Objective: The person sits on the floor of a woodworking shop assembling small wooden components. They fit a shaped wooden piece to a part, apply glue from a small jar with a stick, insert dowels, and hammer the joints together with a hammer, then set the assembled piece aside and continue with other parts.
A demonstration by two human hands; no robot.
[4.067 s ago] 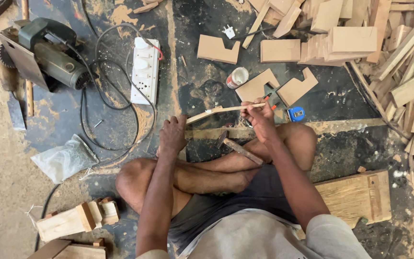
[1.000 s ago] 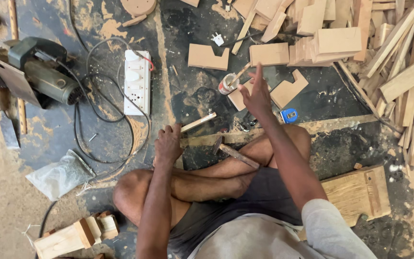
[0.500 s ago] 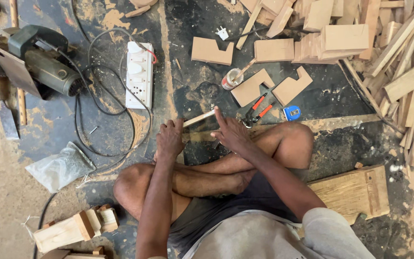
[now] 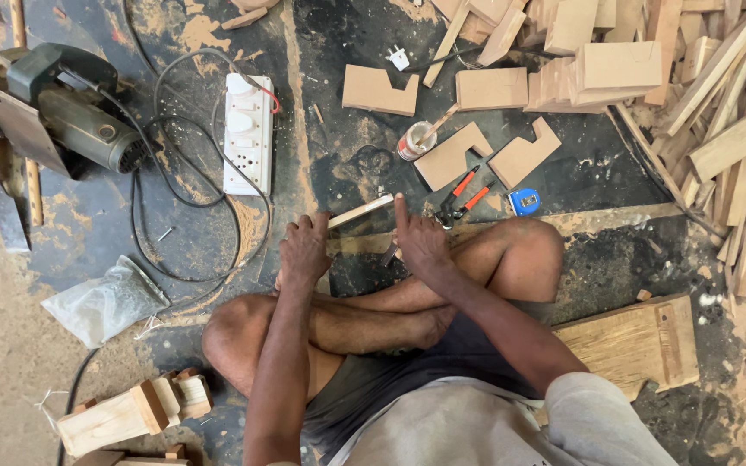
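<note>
I sit cross-legged on a dark floor mat. My left hand (image 4: 304, 250) grips the near end of a thin light wooden strip (image 4: 361, 211) that points up and to the right. My right hand (image 4: 420, 242) lies just right of the strip, index finger stretched out toward its far end, holding nothing. A flat wooden plank (image 4: 364, 244) lies across the floor under both hands. A small glue pot with a stick in it (image 4: 411, 141) stands beyond, and orange-handled pliers (image 4: 461, 197) lie next to my right hand.
A green circular saw (image 4: 53, 108) sits far left, its cable looping to a white power strip (image 4: 248, 131). Notched wooden cut-outs (image 4: 451, 157), a blue tape measure (image 4: 524, 202) and a heap of offcuts (image 4: 718, 112) fill the right. A plastic bag (image 4: 105, 302) and wood blocks (image 4: 118, 414) lie near left.
My right hand has come back from reaching toward the glue pot and now rests beside the strip with its index finger out. The left hand has kept its hold.
</note>
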